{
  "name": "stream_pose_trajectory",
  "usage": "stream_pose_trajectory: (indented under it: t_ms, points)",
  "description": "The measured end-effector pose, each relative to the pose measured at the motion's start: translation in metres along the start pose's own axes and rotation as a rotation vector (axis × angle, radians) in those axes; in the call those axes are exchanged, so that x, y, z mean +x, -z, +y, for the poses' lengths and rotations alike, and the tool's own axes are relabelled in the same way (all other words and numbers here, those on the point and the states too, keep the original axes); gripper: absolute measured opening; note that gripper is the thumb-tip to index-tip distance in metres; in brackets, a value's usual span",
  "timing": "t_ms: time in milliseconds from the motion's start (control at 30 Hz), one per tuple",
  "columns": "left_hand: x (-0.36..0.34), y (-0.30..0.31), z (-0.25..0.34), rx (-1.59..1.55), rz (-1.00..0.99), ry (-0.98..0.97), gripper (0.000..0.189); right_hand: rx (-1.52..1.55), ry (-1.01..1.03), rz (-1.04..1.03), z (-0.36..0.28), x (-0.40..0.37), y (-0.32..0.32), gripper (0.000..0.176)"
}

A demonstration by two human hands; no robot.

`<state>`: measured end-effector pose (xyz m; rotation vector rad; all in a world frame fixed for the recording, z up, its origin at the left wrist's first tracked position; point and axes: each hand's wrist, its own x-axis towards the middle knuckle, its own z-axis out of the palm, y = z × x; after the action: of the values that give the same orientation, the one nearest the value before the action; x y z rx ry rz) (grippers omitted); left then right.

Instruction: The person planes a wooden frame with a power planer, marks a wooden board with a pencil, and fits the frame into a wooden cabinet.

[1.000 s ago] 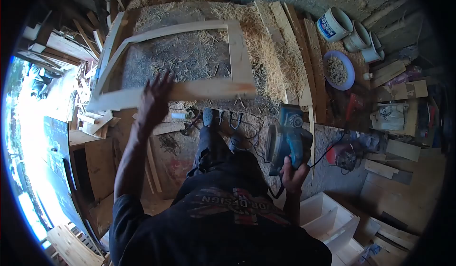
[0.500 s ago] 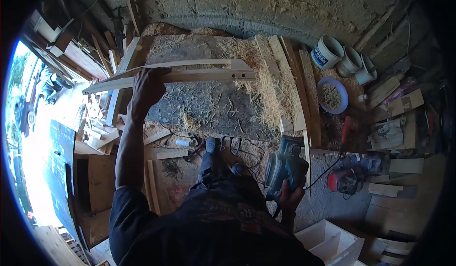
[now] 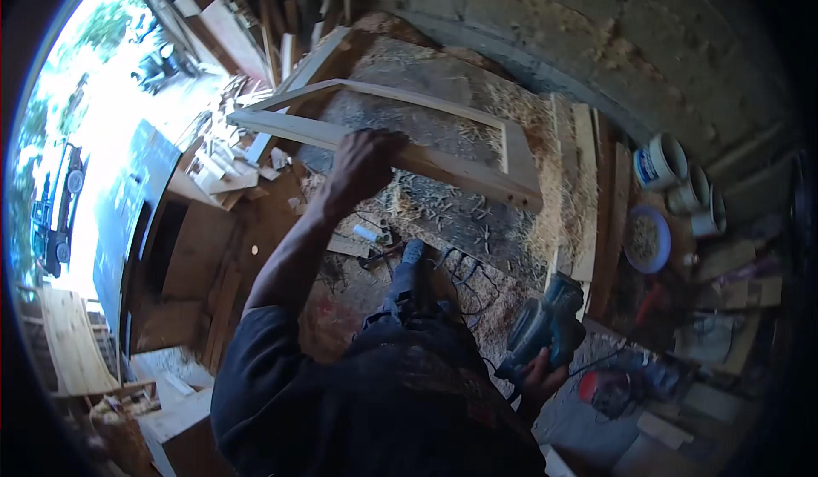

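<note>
My left hand (image 3: pixel 368 160) is wrapped round the near rail of a pale wooden frame (image 3: pixel 452 173). The frame is held above the workbench, with two dark holes near its right end. At the lower right, my right hand (image 3: pixel 543 378) grips the handle of a teal power tool (image 3: pixel 545 324). The fingers of that hand show only in part. Wood shavings (image 3: pixel 545 213) lie on the dark bench top (image 3: pixel 426 209) below the frame.
White buckets (image 3: pixel 660 163) and a purple bowl of shavings (image 3: pixel 648 239) stand on the right. Long boards (image 3: pixel 603 221) lie along the bench's right side. Cables (image 3: pixel 460 277) run near my foot. Scrap wood (image 3: pixel 217 170) is piled on the left. A red tool (image 3: pixel 596 387) lies lower right.
The view has turned, so the surroundings appear shifted and tilted. The wooden frame is tilted differently, showing its opening more widely. Both hands keep their holds.
</note>
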<state>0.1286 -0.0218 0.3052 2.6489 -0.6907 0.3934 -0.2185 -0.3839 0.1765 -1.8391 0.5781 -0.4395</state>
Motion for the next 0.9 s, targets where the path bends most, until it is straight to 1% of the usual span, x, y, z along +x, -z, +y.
stream_pose_trajectory:
  t_ms: [33, 100, 167, 200, 233, 267, 300, 367, 500, 567, 633, 667, 733, 767, 833, 867, 900]
  points:
    - [-0.007, -0.006, -0.001, -0.017, 0.007, -0.006, 0.053, -0.028, 0.013, 0.0, 0.004, 0.0, 0.002, 0.025]
    - [-0.019, -0.017, -0.006, -0.019, 0.026, 0.018, 0.051, -0.058, 0.034, -0.016, 0.004, 0.004, 0.001, 0.026]
    - [-0.033, -0.03, -0.009, -0.055, 0.091, -0.087, 0.048, -0.067, 0.048, -0.024, -0.005, 0.005, 0.001, 0.029]
    - [-0.04, -0.033, -0.009, -0.021, 0.077, -0.089, 0.051, -0.071, 0.057, -0.037, -0.01, 0.007, 0.0, 0.029]
    - [-0.047, -0.037, -0.007, -0.021, 0.083, -0.075, 0.051, -0.048, 0.015, -0.027, -0.015, 0.007, -0.001, 0.023]
    - [-0.052, -0.04, -0.005, -0.025, 0.015, -0.048, 0.054, -0.024, -0.028, -0.016, -0.019, 0.007, -0.002, 0.024]
    - [-0.055, -0.042, -0.005, -0.028, -0.05, -0.025, 0.056, -0.026, -0.019, -0.024, -0.02, 0.009, -0.004, 0.024]
    - [-0.062, -0.051, -0.007, -0.047, -0.049, -0.026, 0.059, 0.009, -0.079, -0.039, -0.023, 0.008, -0.003, 0.023]
    - [-0.063, -0.058, -0.009, -0.045, -0.034, -0.024, 0.06, -0.038, -0.036, -0.06, -0.027, 0.007, -0.005, 0.023]
    - [-0.066, -0.064, -0.012, -0.047, -0.03, -0.029, 0.06, 0.01, -0.043, -0.04, -0.028, 0.006, -0.008, 0.024]
    - [-0.072, -0.074, -0.014, -0.066, -0.033, -0.083, 0.056, -0.001, -0.06, -0.044, -0.024, 0.004, -0.006, 0.025]
    - [-0.077, -0.085, -0.017, -0.066, -0.03, -0.079, 0.056, -0.01, -0.078, -0.049, -0.021, 0.003, -0.005, 0.026]
    - [-0.094, -0.12, -0.024, -0.039, -0.125, -0.146, 0.058, -0.022, -0.098, -0.05, -0.014, 0.0, -0.001, 0.026]
    - [-0.104, -0.138, -0.026, -0.042, -0.123, -0.141, 0.058, -0.027, -0.117, -0.042, -0.012, -0.001, 0.0, 0.027]
    - [-0.127, -0.183, -0.03, -0.031, -0.191, -0.16, 0.065, -0.038, -0.114, -0.008, -0.019, -0.005, -0.003, 0.025]
    - [-0.143, -0.222, -0.044, 0.037, -0.16, -0.223, 0.073, -0.045, -0.113, 0.028, -0.021, -0.006, -0.004, 0.024]
    - [-0.15, -0.237, -0.043, 0.034, -0.154, -0.22, 0.073, -0.049, -0.107, 0.027, -0.014, -0.007, 0.001, 0.024]
